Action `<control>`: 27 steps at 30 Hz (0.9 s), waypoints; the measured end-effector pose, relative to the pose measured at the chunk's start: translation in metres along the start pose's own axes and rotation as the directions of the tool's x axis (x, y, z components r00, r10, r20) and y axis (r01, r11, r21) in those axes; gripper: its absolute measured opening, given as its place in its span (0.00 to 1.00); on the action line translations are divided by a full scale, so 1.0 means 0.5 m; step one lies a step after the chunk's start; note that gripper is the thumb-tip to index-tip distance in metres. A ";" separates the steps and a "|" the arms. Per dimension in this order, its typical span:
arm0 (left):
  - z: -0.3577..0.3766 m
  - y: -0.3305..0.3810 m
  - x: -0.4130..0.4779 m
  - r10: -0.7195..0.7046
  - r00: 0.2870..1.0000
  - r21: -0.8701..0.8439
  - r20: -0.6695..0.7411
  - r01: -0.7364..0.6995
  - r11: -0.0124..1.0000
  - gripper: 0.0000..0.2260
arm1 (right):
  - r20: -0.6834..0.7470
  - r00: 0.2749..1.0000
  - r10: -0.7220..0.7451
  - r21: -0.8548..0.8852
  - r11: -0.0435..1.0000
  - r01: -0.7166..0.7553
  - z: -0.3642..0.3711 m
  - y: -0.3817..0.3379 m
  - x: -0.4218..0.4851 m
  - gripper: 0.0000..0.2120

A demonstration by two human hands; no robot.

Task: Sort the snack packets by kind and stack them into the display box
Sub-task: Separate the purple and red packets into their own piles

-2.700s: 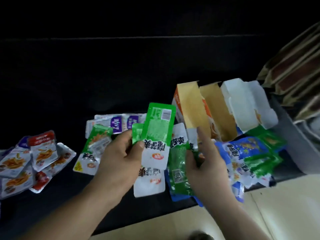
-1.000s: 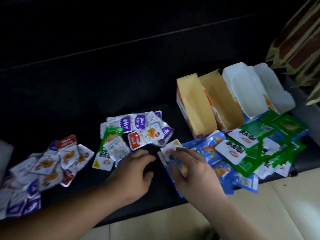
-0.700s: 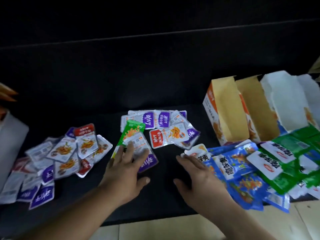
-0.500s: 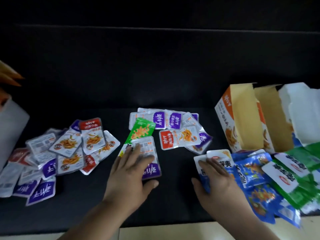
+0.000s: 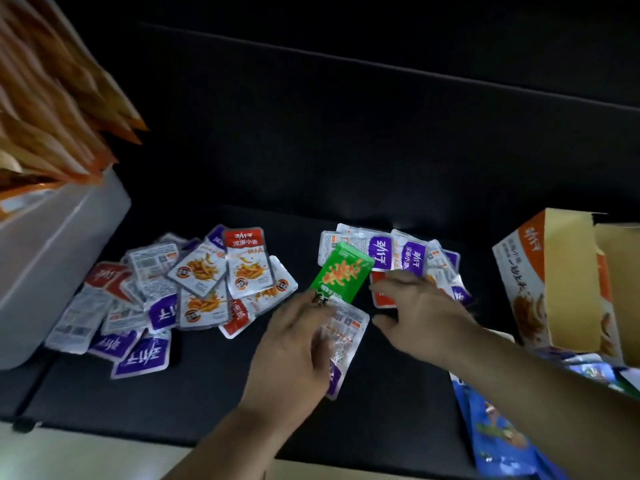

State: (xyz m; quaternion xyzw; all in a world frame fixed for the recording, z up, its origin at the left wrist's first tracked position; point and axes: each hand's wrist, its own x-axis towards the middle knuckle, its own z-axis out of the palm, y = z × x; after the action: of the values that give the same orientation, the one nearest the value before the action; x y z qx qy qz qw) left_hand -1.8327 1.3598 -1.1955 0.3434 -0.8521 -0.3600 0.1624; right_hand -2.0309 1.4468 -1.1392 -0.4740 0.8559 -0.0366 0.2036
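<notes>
At far left we saw a white bin (image 5: pixel 52 271), then a loose heap of red and purple packets (image 5: pixel 194 296) on the dark surface. Our left hand (image 5: pixel 294 348) lay with fingers close together on a silver packet (image 5: pixel 348 332), their tips at the lower end of a green packet (image 5: pixel 343 277). Our right hand (image 5: pixel 426 317), fingers spread and holding nothing, reached over a red packet (image 5: pixel 382 299) below the purple-labelled packets (image 5: pixel 398 254). The display box (image 5: pixel 554 271) stood open at far right, with blue packets (image 5: pixel 502 438) nearer us
</notes>
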 end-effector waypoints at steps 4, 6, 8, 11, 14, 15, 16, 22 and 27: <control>-0.005 0.004 0.020 -0.131 0.991 0.166 -0.010 0.131 0.977 0.32 | -0.100 0.994 -0.035 0.061 0.997 0.042 0.058 0.006 -0.026 0.23; -0.005 0.021 0.033 -0.262 0.963 0.143 0.065 0.251 0.957 0.35 | -0.173 0.983 -0.060 0.157 0.984 0.087 0.074 0.010 -0.048 0.23; -0.001 0.034 0.047 -0.349 0.929 0.137 0.125 0.332 0.933 0.33 | -0.194 0.979 -0.069 0.234 0.965 0.115 0.086 0.017 -0.064 0.25; 0.001 0.050 0.056 -0.395 0.907 0.132 0.145 0.378 0.916 0.20 | -0.220 0.974 -0.060 0.378 0.915 0.141 0.107 0.024 -0.071 0.23; 0.005 0.073 0.063 -0.447 0.876 0.147 0.182 0.425 0.893 0.15 | -0.288 0.958 0.003 0.458 0.879 0.135 0.116 0.025 -0.065 0.19; 0.006 0.080 0.064 -0.455 0.870 0.138 0.187 0.436 0.889 0.15 | -0.317 0.948 0.038 0.468 0.875 0.121 0.114 0.021 -0.062 0.19; 0.006 0.086 0.063 -0.458 0.867 0.124 0.197 0.442 0.889 0.14 | -0.353 0.932 0.084 0.494 0.862 0.109 0.111 0.017 -0.057 0.20; -0.003 0.088 0.042 -0.337 0.894 -0.224 0.296 0.408 0.885 0.15 | -0.157 0.895 0.418 0.718 0.670 -0.187 0.038 -0.008 -0.024 0.41; -0.039 0.109 0.045 -0.212 0.929 -0.406 0.303 0.327 0.854 0.16 | -0.012 0.908 0.419 0.923 0.353 -0.151 -0.005 0.001 -0.025 0.17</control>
State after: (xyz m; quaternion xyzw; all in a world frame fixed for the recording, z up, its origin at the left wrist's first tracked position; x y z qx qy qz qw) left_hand -1.8640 1.3619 -1.1420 0.3657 -0.7021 -0.6060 0.0775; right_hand -2.0262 1.4572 -1.1332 -0.1207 0.7847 -0.5156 0.3223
